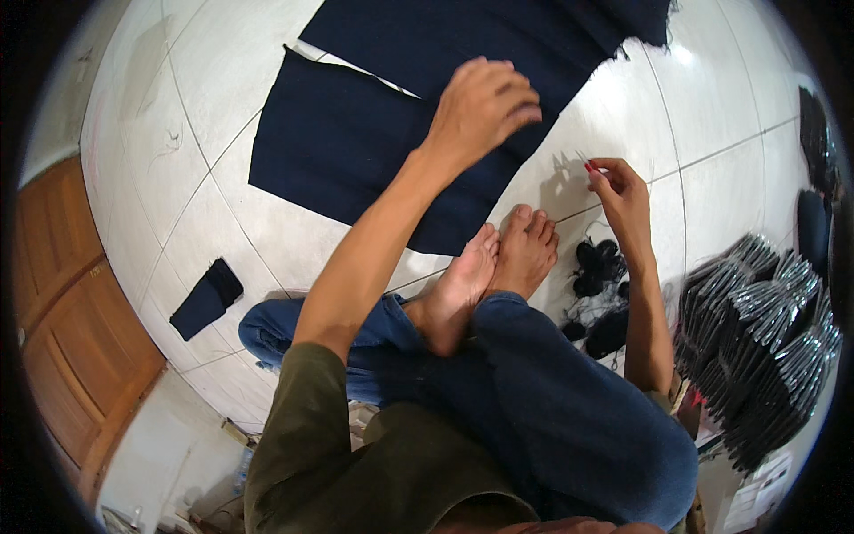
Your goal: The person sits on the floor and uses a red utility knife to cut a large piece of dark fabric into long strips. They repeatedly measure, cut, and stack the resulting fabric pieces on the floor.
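Navy fabric (338,151) lies spread on the white tiles, with a narrow gap between its upper and lower parts. Over it, near the end of that gap, my left hand (480,111) is loosely curved with fingers slightly apart and appears to hold nothing; whether it touches the cloth is unclear. To the right of the cloth, my right hand (623,191) grips a small pointed tool (589,166) with a red part between thumb and fingers, just off the floor above my bare feet (527,252).
A small folded navy piece (206,298) lies at left, near a wooden door (67,338). Dark yarn bundles (596,267) sit right of my feet. Stacks of shiny plastic-wrapped dark items (756,343) crowd the right side, with more dark pieces (811,222) above them.
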{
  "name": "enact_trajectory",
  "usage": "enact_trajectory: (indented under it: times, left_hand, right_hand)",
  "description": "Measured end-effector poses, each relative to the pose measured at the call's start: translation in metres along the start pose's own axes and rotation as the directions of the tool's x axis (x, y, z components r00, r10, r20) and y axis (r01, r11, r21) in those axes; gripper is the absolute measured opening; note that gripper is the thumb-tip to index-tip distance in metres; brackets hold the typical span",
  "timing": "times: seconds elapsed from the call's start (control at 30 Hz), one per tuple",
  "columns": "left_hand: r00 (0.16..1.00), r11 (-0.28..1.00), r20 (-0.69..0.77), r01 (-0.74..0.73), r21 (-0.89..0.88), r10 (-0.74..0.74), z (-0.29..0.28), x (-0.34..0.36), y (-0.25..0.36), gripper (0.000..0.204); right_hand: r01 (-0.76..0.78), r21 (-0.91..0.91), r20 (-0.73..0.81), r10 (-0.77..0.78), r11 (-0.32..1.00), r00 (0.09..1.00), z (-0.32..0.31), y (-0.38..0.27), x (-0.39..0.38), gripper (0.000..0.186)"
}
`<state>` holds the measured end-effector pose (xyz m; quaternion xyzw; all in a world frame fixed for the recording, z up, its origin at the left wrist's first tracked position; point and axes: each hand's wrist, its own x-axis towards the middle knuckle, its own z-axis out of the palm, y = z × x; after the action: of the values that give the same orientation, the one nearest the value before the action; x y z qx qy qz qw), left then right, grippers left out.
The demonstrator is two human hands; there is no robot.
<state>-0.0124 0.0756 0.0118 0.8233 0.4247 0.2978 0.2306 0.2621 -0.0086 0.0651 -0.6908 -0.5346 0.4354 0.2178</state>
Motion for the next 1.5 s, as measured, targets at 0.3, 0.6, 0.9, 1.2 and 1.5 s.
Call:
enact_trajectory:
  times: [0.3, 0.6, 0.9, 1.2, 1.5]
  left_hand:
    - [0.957, 0.976, 0.238, 0.127, 0.175, -0.167, 0.008, -0.043, 0.026, 0.101]
    - [0.950, 0.975, 0.262, 0.126, 0.182, -0.171, 0.009, -0.043, 0.023, 0.108]
    - [0.971, 0.975, 0.200, 0.088, 0.203, -0.129, 0.011, -0.042, 0.021, 0.091]
    - [0.977, 0.959, -0.204, 0.004, 0.282, 0.056, 0.004, -0.014, -0.017, 0.043]
    - [0.990, 0.976, 0.070, 0.108, 0.187, -0.123, -0.013, -0.081, 0.027, 0.064]
  right_hand:
    - [-0.108, -0.006, 0.232, 0.106, 0.994, 0.967, 0.046, -0.013, 0.024, 0.034]
    - [-0.193, 0.068, 0.282, 0.167, 0.979, 0.945, 0.057, -0.012, 0.027, 0.034]
    - [-0.168, 0.154, 0.211, 0.134, 0.974, 0.968, 0.052, -0.008, 0.024, 0.030]
    - [-0.104, 0.113, 0.189, 0.081, 0.988, 0.979, 0.047, -0.004, 0.016, 0.027]
    - [-0.051, 0.033, 0.229, 0.042, 0.998, 0.973, 0.063, -0.006, 0.022, 0.035]
